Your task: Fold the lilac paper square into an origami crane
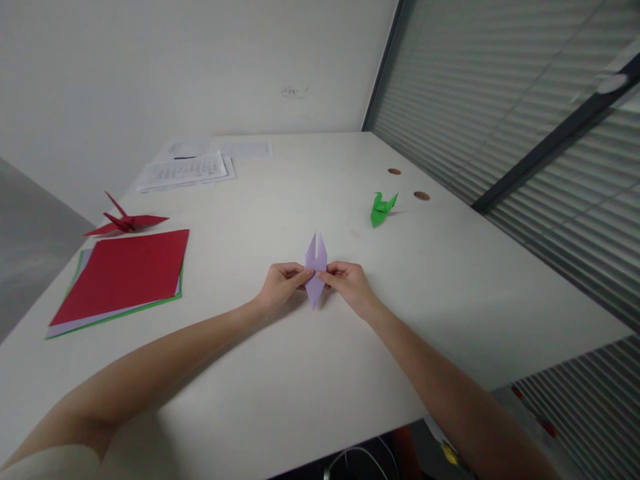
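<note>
A folded piece of lilac origami paper [315,287] is held just above the white table, in front of me. It is a narrow diamond, with its far end split into two points and its near end a single point. My left hand [281,283] pinches its left edge, thumb on top and fingers curled underneath. From the other side, my right hand [350,283] grips the right edge in the same way. Both thumbs press near the middle of the paper. The fingertips behind it are hidden.
On the left lies a stack of red, lilac and green paper sheets [127,270], with a red paper crane [127,223] behind it. A green paper crane [381,209] stands to the right. Printed papers [185,171] lie at the back left. Two round holes pierce the table [280,207] near the blinds.
</note>
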`<control>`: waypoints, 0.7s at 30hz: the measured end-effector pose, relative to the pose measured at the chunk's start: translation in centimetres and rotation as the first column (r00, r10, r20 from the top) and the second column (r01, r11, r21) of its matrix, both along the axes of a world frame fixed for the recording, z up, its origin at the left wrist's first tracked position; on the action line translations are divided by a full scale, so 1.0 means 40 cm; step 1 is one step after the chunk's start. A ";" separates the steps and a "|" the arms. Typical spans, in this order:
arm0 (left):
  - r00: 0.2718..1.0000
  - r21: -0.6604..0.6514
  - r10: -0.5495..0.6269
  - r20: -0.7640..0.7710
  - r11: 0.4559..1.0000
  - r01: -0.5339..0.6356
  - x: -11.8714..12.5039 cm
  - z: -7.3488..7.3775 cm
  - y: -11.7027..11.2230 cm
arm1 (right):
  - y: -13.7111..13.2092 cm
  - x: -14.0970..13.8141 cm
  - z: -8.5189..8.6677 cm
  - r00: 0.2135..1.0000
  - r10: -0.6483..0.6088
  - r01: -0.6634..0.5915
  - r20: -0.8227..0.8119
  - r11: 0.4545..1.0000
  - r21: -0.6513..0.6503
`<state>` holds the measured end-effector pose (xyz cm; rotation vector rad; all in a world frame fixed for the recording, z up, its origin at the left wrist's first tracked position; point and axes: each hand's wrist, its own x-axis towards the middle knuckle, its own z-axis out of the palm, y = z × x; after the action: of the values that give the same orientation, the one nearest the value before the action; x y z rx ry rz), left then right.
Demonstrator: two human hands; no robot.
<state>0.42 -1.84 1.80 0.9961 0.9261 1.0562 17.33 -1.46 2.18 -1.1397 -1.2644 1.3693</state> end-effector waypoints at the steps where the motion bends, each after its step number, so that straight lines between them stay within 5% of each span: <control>1: 1.000 -0.025 -0.019 0.010 0.999 0.019 0.002 0.000 -0.003 | 0.001 0.000 -0.002 1.000 -0.014 0.014 0.003 1.000 -0.006; 8: 0.972 -0.161 -0.217 0.086 0.960 0.228 0.011 0.006 -0.020 | 0.015 0.009 -0.008 0.991 -0.134 0.135 0.027 0.990 -0.031; 21: 0.971 -0.170 -0.229 0.074 0.956 0.238 0.015 -0.010 -0.021 | 0.015 0.009 -0.011 0.989 -0.150 0.150 -0.008 0.989 -0.006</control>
<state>1.01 -2.66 1.40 0.8994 0.8207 0.7834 17.70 -0.85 1.72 -1.2068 -1.1458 1.2647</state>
